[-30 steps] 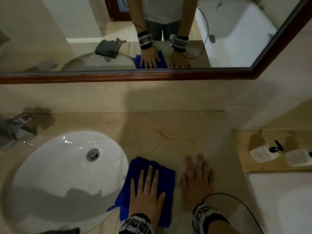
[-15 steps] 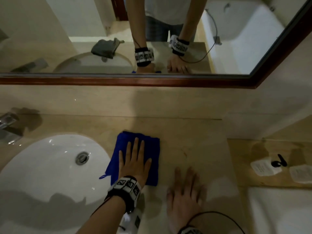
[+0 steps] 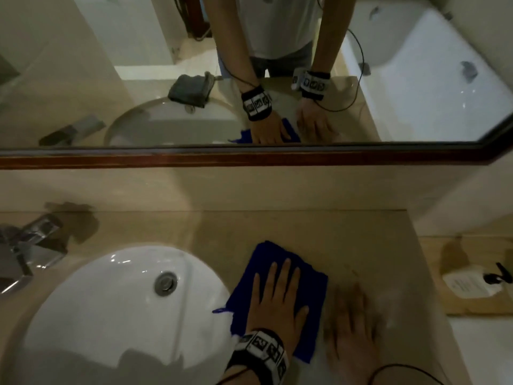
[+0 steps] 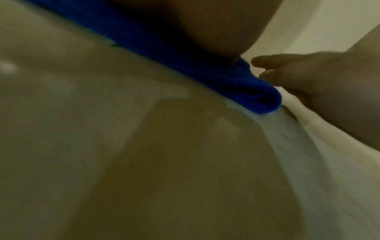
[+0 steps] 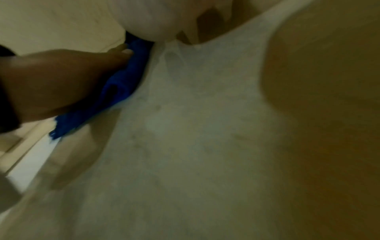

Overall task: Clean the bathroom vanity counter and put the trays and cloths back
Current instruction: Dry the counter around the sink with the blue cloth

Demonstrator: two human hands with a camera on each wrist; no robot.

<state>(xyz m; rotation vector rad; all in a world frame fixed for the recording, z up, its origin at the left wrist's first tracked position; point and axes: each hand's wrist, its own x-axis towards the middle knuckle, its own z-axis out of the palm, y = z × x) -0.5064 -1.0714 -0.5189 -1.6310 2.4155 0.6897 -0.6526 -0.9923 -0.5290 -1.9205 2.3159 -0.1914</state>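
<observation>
A folded blue cloth [image 3: 313, 295] lies on the beige vanity counter [image 3: 305, 234], just right of the white sink. My left hand [image 3: 277, 298] presses flat on it with straight, spread fingers. In the left wrist view the cloth's folded edge [image 4: 246, 87] shows under my palm. My right hand [image 3: 352, 326] rests flat on the bare counter right beside the cloth, fingers straight. In the right wrist view the blue cloth [image 5: 121, 84] appears under my left hand [image 5: 61, 84].
The white sink [image 3: 116, 309] with its drain fills the lower left, a chrome tap [image 3: 30, 245] behind it. A wooden tray [image 3: 472, 276] with white packets sits at the right. The mirror [image 3: 249, 73] above reflects a grey cloth by the sink.
My left hand has slid the blue cloth back toward me and to the right, from its farther spot half a second ago. The right hand has stayed flat on the counter beside it.
</observation>
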